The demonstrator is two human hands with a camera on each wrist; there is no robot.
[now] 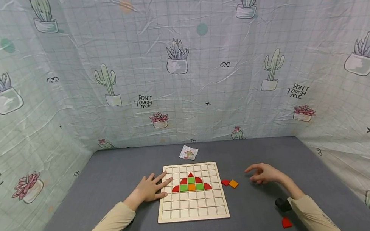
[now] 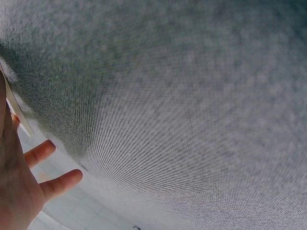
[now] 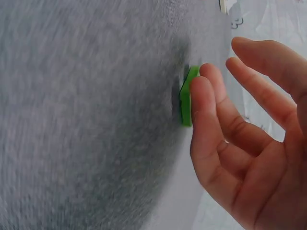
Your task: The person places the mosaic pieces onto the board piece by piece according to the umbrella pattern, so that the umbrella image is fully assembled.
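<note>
My left hand (image 1: 150,188) rests on the left edge of a pale wooden grid board (image 1: 192,208), its fingers spread; the left wrist view catches part of this hand (image 2: 19,191). Red, green and orange pieces form a stepped shape on the board, with a red triangle (image 1: 190,175) on top and an orange square (image 1: 191,187) in the bottom row's middle. Right of the board, my right hand (image 1: 265,173) is low over the table, fingers loosely bent. In the right wrist view a green piece (image 3: 186,101) is at its fingertips; the head view hides that piece.
A red piece (image 1: 225,182) and an orange square (image 1: 233,184) lie just right of the board. Another red piece (image 1: 286,222) lies beside the right forearm. Behind the board is a small printed card (image 1: 188,153). A cactus-print curtain (image 1: 195,84) surrounds the grey table (image 1: 125,164).
</note>
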